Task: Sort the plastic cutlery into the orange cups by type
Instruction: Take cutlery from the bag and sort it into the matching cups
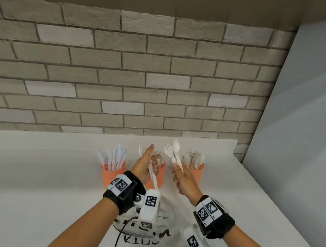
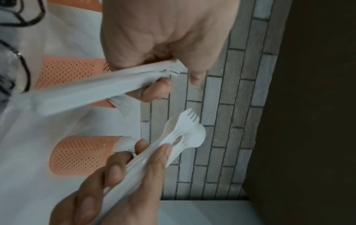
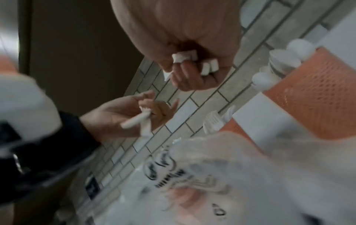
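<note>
Three orange mesh cups stand in a row by the brick wall: the left cup (image 1: 111, 174) holds knives, the middle cup (image 1: 161, 176) holds forks, the right cup (image 1: 194, 175) holds spoons. My left hand (image 1: 153, 160) is raised in front of the middle cup and grips a few white forks (image 1: 154, 176) with their handles pointing back at my wrist. My right hand (image 1: 177, 172) holds a mixed bunch of forks and a spoon (image 1: 173, 153) upright between the middle and right cups. In the left wrist view the forks' tines (image 2: 173, 70) show at my fingers.
A crumpled clear plastic bag (image 1: 145, 231) with black print lies on the white counter (image 1: 45, 174) under my wrists. The brick wall (image 1: 141, 76) runs close behind the cups. A pale panel (image 1: 297, 128) borders the counter on the right.
</note>
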Demonstrator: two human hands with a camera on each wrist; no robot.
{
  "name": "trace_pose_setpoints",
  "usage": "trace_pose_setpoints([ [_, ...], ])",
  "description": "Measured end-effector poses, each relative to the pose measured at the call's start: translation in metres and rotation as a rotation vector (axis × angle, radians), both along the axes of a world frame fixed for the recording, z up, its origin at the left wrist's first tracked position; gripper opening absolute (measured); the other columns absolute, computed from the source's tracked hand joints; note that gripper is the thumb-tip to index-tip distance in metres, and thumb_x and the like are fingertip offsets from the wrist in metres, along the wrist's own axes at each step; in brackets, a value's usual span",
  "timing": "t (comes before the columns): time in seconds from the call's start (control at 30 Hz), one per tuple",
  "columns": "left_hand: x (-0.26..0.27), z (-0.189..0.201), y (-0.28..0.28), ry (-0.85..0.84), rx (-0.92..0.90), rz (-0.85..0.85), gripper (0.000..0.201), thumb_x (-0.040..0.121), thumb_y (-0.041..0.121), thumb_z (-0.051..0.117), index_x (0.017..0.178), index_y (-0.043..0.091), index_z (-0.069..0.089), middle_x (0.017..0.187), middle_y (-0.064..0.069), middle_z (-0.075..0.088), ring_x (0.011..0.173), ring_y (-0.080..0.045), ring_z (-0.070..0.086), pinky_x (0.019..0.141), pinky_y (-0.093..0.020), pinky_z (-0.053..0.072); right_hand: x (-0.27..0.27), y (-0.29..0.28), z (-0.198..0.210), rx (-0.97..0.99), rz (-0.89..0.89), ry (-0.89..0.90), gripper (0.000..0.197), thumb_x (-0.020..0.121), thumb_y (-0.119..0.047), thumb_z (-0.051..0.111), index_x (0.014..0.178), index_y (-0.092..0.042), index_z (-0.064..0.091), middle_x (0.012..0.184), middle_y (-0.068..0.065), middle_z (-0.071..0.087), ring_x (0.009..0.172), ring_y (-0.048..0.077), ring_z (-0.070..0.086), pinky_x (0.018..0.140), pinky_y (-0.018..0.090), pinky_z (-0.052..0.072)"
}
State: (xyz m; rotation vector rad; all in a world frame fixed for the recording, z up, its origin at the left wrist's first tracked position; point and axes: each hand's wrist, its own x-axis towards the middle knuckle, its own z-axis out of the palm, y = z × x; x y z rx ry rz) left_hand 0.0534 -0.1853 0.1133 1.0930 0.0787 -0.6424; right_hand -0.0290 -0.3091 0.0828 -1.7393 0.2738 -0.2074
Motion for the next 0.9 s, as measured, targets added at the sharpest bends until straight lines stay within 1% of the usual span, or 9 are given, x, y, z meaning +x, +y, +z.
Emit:
trace_pose_setpoints([
  [0.07, 0.002, -0.001, 0.003, 0.073, -0.039, 0.102, 0.029, 0.096, 0.032, 0.044, 0.078, 0.010, 0.049, 0.038, 0.002, 0.040, 0.028, -0.009, 0.041, 0.035, -0.013, 0.039, 0.005, -0.003, -0.011, -0.108, -0.075, -0.046, 0.037, 0.098, -0.045, 0.032, 0.085, -0.017, 0.053, 0.061, -0.004, 0.040, 0.043, 0.000, 0.036, 0.044, 0.015, 0.027],
  [0.17, -0.001, -0.002, 0.004, -0.038, 0.092, 0.137, 0.018, 0.098, 0.015, 0.039, 0.085, 0.008, 0.050, 0.043, 0.000, 0.040, 0.028, -0.010, 0.044, 0.037, -0.018, 0.045, 0.011, -0.004, -0.021, -0.132, -0.087, -0.084, 0.036, 0.098, -0.044, 0.033, 0.084, -0.018, 0.054, 0.066, -0.003, 0.045, 0.053, 0.006, 0.039, 0.051, 0.020, 0.028],
  [0.27, -0.008, -0.003, -0.002, -0.160, 0.132, 0.081, 0.017, 0.096, 0.024, 0.047, 0.091, 0.010, 0.053, 0.035, 0.007, 0.033, 0.029, -0.006, 0.036, 0.034, -0.016, 0.033, 0.012, 0.002, -0.021, -0.150, -0.080, -0.162, 0.031, 0.098, -0.038, 0.037, 0.080, -0.019, 0.052, 0.059, -0.007, 0.042, 0.050, 0.005, 0.039, 0.052, 0.021, 0.032],
  [0.37, -0.015, -0.001, -0.008, -0.273, 0.176, 0.090, 0.029, 0.087, 0.036, 0.061, 0.071, 0.013, 0.054, 0.035, 0.009, 0.034, 0.032, -0.004, 0.030, 0.034, -0.015, 0.026, 0.011, 0.007, -0.020, -0.196, -0.068, -0.216, 0.029, 0.098, -0.035, 0.038, 0.084, -0.013, 0.051, 0.057, -0.008, 0.041, 0.049, 0.003, 0.040, 0.055, 0.022, 0.034],
  [0.47, -0.020, 0.001, -0.014, -0.335, 0.190, 0.141, 0.030, 0.084, 0.029, 0.066, 0.064, 0.013, 0.051, 0.043, 0.006, 0.040, 0.032, -0.004, 0.032, 0.034, -0.015, 0.026, 0.011, 0.010, -0.020, -0.237, -0.042, -0.225, 0.030, 0.099, -0.033, 0.037, 0.093, -0.006, 0.051, 0.057, -0.007, 0.043, 0.051, 0.005, 0.041, 0.055, 0.023, 0.036],
  [0.57, -0.021, 0.001, -0.017, -0.355, 0.180, 0.148, 0.023, 0.088, 0.023, 0.062, 0.069, 0.012, 0.055, 0.054, 0.001, 0.043, 0.036, -0.004, 0.035, 0.035, -0.015, 0.028, 0.009, 0.012, -0.018, -0.209, -0.015, -0.203, 0.024, 0.099, -0.033, 0.034, 0.089, -0.015, 0.047, 0.057, -0.005, 0.045, 0.045, 0.002, 0.040, 0.047, 0.020, 0.034],
  [0.67, -0.020, 0.001, -0.019, -0.348, 0.195, 0.137, 0.021, 0.092, 0.021, 0.054, 0.075, 0.009, 0.055, 0.056, -0.002, 0.042, 0.039, -0.007, 0.035, 0.035, -0.016, 0.028, 0.007, 0.012, -0.013, -0.182, -0.002, -0.173, 0.020, 0.101, -0.029, 0.033, 0.084, -0.023, 0.043, 0.060, -0.002, 0.048, 0.040, 0.005, 0.041, 0.039, 0.020, 0.034],
  [0.8, -0.017, 0.000, -0.019, -0.339, 0.241, 0.119, 0.019, 0.093, 0.014, 0.041, 0.080, 0.005, 0.052, 0.060, -0.006, 0.048, 0.036, -0.008, 0.036, 0.037, -0.018, 0.030, 0.007, 0.011, -0.009, -0.185, 0.012, -0.143, 0.018, 0.100, -0.026, 0.033, 0.087, -0.022, 0.043, 0.066, 0.000, 0.052, 0.044, 0.008, 0.046, 0.040, 0.021, 0.038],
  [0.9, -0.015, 0.004, -0.016, -0.361, 0.276, 0.120, 0.019, 0.094, 0.013, 0.036, 0.090, 0.004, 0.052, 0.065, -0.006, 0.059, 0.038, -0.008, 0.044, 0.044, -0.019, 0.034, 0.009, 0.010, -0.007, -0.153, 0.008, -0.104, 0.015, 0.098, -0.021, 0.037, 0.086, -0.019, 0.046, 0.069, 0.000, 0.052, 0.053, 0.013, 0.052, 0.045, 0.023, 0.044],
])
